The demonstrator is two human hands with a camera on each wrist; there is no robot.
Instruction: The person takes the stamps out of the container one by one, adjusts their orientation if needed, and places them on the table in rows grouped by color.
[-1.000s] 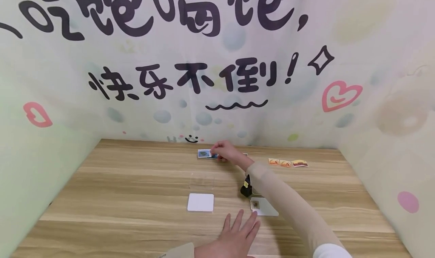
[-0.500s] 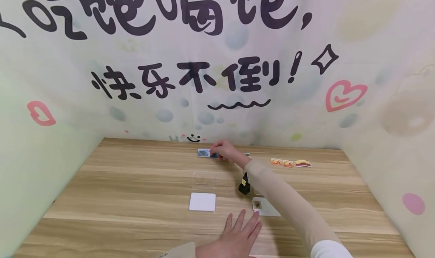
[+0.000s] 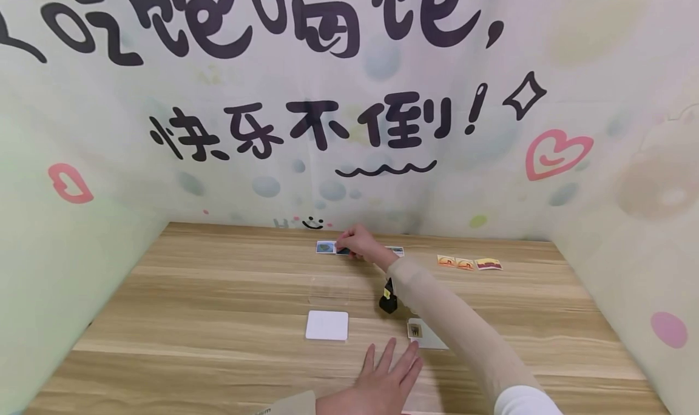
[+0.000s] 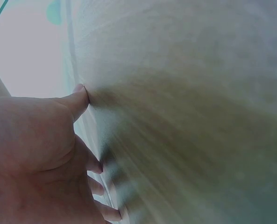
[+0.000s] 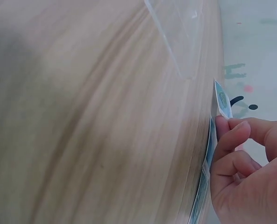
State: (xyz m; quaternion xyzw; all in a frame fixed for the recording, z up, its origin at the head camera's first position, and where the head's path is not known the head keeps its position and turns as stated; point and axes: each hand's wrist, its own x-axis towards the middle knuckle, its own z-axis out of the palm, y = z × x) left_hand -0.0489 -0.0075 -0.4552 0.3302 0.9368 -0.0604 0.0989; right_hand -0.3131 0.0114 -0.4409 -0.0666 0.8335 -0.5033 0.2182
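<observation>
At the back of the table my right hand (image 3: 360, 243) pinches a small blue stamp-like picture card (image 3: 326, 247) between thumb and finger. In the right wrist view this card (image 5: 224, 102) stands tilted up at its edge, and more blue cards (image 5: 201, 191) run in a row beside the curled fingers. Part of that row is covered by the hand in the head view. My left hand (image 3: 382, 381) lies palm down near the front with fingers spread, fingertips touching the table. Close to its fingertips is a pale card (image 3: 434, 340) with a small brown animal picture (image 3: 415, 330) on it.
A white card (image 3: 326, 325) lies mid-table, with a clear plastic piece (image 3: 329, 290) behind it. Orange picture cards (image 3: 455, 263) and a red-yellow one (image 3: 488, 264) sit at back right. A black object (image 3: 388, 300) shows beside the right forearm. A printed cloth wall (image 3: 246, 196) closes the back.
My right hand and the blue card have shifted slightly left, showing more of the row to the right. The black object moved left with the forearm. The left hand stays in place.
</observation>
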